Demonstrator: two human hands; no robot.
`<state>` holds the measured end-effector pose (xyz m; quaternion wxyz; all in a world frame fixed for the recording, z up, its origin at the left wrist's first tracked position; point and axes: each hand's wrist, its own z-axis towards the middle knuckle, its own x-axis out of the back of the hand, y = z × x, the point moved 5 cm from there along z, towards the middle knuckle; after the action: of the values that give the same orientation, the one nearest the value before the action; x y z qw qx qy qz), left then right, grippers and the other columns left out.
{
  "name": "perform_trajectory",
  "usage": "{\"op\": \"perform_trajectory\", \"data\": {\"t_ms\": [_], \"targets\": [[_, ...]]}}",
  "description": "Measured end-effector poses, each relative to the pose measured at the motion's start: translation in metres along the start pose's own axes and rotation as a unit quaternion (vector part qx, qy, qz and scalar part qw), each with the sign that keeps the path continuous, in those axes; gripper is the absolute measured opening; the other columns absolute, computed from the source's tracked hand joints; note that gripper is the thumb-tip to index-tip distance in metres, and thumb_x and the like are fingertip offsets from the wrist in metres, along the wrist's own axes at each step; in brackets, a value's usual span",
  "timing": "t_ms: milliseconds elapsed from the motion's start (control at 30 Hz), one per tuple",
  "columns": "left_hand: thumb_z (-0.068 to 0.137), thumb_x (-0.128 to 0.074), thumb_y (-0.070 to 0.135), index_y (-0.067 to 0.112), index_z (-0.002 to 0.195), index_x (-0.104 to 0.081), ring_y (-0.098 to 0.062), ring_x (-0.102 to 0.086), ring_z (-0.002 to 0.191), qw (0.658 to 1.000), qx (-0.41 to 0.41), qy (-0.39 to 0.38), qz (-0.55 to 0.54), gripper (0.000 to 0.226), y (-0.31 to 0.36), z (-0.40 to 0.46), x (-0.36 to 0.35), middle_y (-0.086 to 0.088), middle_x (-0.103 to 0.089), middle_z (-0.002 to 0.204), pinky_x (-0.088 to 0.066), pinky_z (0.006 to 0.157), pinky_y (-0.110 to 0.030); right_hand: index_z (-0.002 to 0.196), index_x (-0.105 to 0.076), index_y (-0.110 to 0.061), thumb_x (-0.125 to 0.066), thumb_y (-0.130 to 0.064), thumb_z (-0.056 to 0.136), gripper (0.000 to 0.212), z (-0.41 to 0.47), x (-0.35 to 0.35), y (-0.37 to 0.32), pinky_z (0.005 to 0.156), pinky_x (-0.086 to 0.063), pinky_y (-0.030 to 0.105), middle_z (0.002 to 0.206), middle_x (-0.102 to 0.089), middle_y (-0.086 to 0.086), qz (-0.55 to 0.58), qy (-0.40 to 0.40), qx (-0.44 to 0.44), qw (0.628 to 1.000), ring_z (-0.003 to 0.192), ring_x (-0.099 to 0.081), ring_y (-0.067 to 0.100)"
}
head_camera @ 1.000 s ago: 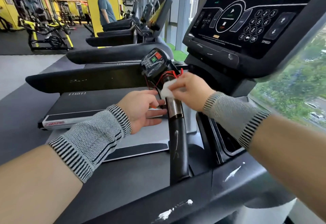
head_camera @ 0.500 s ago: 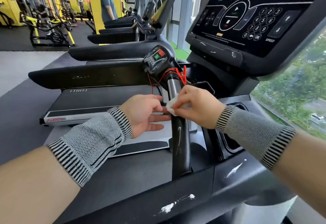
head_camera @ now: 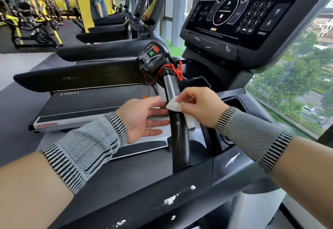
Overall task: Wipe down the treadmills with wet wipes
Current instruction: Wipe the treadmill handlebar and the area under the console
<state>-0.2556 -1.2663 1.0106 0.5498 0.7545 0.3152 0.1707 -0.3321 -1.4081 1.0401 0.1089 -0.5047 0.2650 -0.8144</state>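
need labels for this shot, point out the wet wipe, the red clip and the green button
wet wipe (head_camera: pixel 173 105), head view, on its white folded front.
red clip (head_camera: pixel 178 72), head view, on its body beside the handlebar.
green button (head_camera: pixel 151 53), head view, on its face.

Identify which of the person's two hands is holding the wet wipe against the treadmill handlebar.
The right hand pinches the white wet wipe against the handlebar. The left hand holds nothing, its fingers straight beside the bar.
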Motion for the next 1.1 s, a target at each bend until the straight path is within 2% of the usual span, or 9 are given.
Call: {"op": "perform_trajectory", "data": {"t_ms": [100, 167, 267, 433, 500, 633, 767, 967, 1100], "targets": [[0.099, -0.042, 0.043, 0.016, 0.121, -0.061, -0.024, -0.07, 0.095, 1.0, 0.011, -0.022, 0.012, 0.04, -0.007, -0.003, 0.001, -0.003, -0.07, 0.113, -0.054, 0.077, -0.039, 0.092, -0.074, -0.02, -0.065, -0.017, 0.085, 0.011, -0.009, -0.006, -0.008, 0.074, -0.039, 0.014, 0.082, -0.051, -0.011, -0.085, 0.01, 0.067, 0.994, 0.076, -0.053, 0.006], [0.098, -0.043, 0.046, 0.015, 0.122, -0.059, -0.022, -0.071, 0.089, 0.999, 0.016, -0.034, 0.014, 0.042, -0.011, -0.006, 0.002, -0.002, -0.07, 0.112, -0.055, 0.076, -0.04, 0.089, -0.075, -0.018, -0.066, -0.016, 0.082, 0.012, -0.036, -0.012, -0.015, 0.068, -0.034, 0.009, 0.081, -0.048, -0.011, -0.124, -0.028, 0.154, 0.98, 0.07, -0.05, 0.005], [0.097, -0.044, 0.048, 0.016, 0.12, -0.059, -0.019, -0.071, 0.084, 0.999, 0.016, -0.041, 0.023, 0.042, -0.014, -0.009, 0.0, -0.001, -0.069, 0.112, -0.055, 0.073, -0.038, 0.086, -0.075, -0.016, -0.064, -0.016, 0.078, 0.013, -0.055, -0.018, -0.023, 0.063, -0.041, 0.015, 0.079, -0.053, -0.004, -0.149, -0.076, 0.211, 0.963, 0.063, -0.053, 0.008], [0.096, -0.047, 0.047, 0.015, 0.109, -0.062, -0.023, -0.071, 0.088, 0.999, 0.015, -0.032, 0.024, 0.038, -0.016, -0.013, -0.001, -0.004, -0.069, 0.103, -0.052, 0.075, -0.04, 0.087, -0.075, -0.012, -0.06, -0.01, 0.079, 0.017, -0.017, -0.012, -0.025, 0.062, -0.051, 0.032, 0.082, -0.055, 0.009, -0.162, 0.029, 0.177, 0.97, 0.064, -0.058, 0.024], [0.095, -0.048, 0.048, 0.013, 0.112, -0.061, -0.025, -0.069, 0.086, 0.999, 0.02, -0.031, 0.018, 0.041, -0.019, -0.016, 0.0, -0.004, -0.068, 0.102, -0.052, 0.077, -0.041, 0.082, -0.075, -0.011, -0.069, -0.001, 0.073, 0.015, -0.039, -0.025, -0.029, 0.058, -0.055, 0.035, 0.083, -0.056, 0.009, -0.183, -0.021, 0.221, 0.958, 0.065, -0.059, 0.024], [0.095, -0.045, 0.05, 0.015, 0.12, -0.058, -0.025, -0.068, 0.089, 0.998, 0.043, -0.024, 0.028, 0.045, -0.033, -0.024, -0.001, -0.004, -0.063, 0.116, -0.052, 0.077, -0.04, 0.085, -0.074, -0.013, -0.079, 0.007, 0.06, 0.033, -0.075, -0.037, -0.028, 0.057, -0.055, 0.032, 0.084, -0.056, 0.006, -0.201, -0.16, 0.268, 0.929, 0.067, -0.058, 0.023], [0.094, -0.046, 0.052, 0.013, 0.119, -0.059, -0.028, -0.068, 0.095, 0.999, 0.047, 0.002, -0.003, 0.048, -0.038, -0.03, -0.004, -0.007, -0.064, 0.115, -0.051, 0.071, -0.039, 0.085, -0.075, -0.009, -0.078, 0.013, 0.06, 0.033, -0.031, -0.02, -0.026, 0.057, -0.056, 0.036, 0.09, -0.06, 0.013, -0.209, -0.048, 0.254, 0.943, 0.065, -0.061, 0.03], [0.093, -0.045, 0.054, 0.017, 0.117, -0.059, -0.024, -0.065, 0.1, 0.997, 0.041, 0.051, 0.028, 0.047, -0.042, -0.041, -0.009, -0.002, -0.061, 0.118, -0.05, 0.079, -0.041, 0.081, -0.075, -0.018, -0.082, 0.011, 0.05, 0.042, -0.087, -0.043, -0.023, 0.056, -0.055, 0.032, 0.086, -0.062, 0.005, -0.204, -0.202, 0.354, 0.89, 0.071, -0.061, 0.025], [0.093, -0.046, 0.055, 0.015, 0.117, -0.06, -0.024, -0.064, 0.103, 0.997, 0.035, 0.066, 0.009, 0.049, -0.042, -0.047, -0.017, -0.005, -0.064, 0.119, -0.049, 0.081, -0.044, 0.082, -0.075, -0.014, -0.08, 0.008, 0.06, 0.031, -0.044, -0.026, -0.026, 0.061, -0.054, 0.034, 0.087, -0.06, 0.01, -0.215, -0.112, 0.306, 0.921, 0.072, -0.059, 0.03]]}}
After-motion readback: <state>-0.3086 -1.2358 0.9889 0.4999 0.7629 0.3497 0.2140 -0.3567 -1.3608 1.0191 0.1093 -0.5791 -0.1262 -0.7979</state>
